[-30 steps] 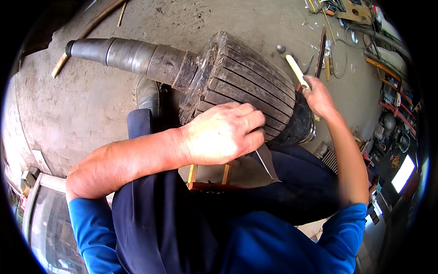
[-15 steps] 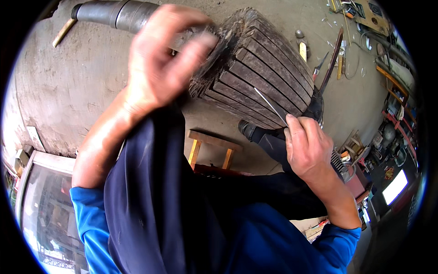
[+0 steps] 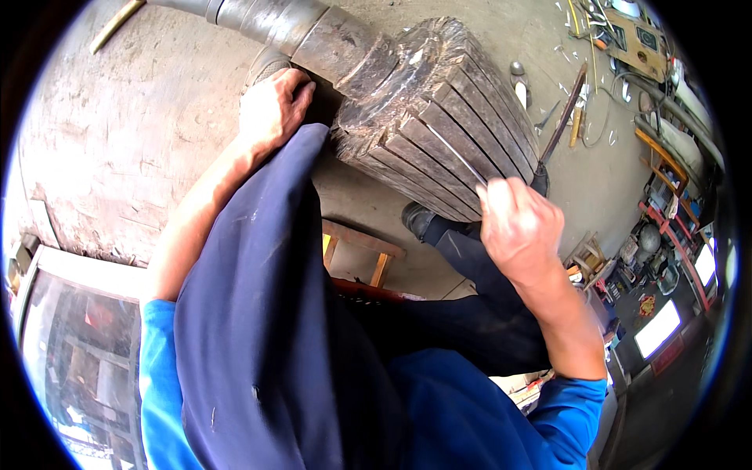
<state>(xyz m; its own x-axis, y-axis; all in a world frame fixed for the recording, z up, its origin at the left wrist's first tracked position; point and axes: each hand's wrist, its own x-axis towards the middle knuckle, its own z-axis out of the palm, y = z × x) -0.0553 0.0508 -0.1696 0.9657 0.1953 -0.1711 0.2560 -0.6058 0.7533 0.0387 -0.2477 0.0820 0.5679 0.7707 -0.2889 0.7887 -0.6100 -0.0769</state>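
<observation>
My right hand point(image 3: 521, 231) is closed around one end of a thin, pointed metal strip point(image 3: 454, 153). The strip's free end points up and left, in front of the slatted side of a wooden block point(image 3: 462, 117). Left of the block, my left hand point(image 3: 274, 110) reaches down past my raised knee with its fingers curled. Those fingertips are beside a round, rough-sided object point(image 3: 270, 64), partly hidden under a grey metal cylinder point(image 3: 337, 47); what they grip, if anything, cannot be made out. The cylinder lies sideways, its right end at the block's worn top.
A small wooden stool point(image 3: 364, 239) stands below the block. Long-handled tools point(image 3: 564, 113) and a round-headed tool point(image 3: 517, 70) lie to the right on the floor. Clutter and a lit screen point(image 3: 656, 329) fill the far right. A glass-fronted cabinet point(image 3: 78, 345) stands lower left.
My left hand has dropped from in front of the cylinder to below it, and its fingers have curled. My right hand has risen slightly with the metal strip, which has turned.
</observation>
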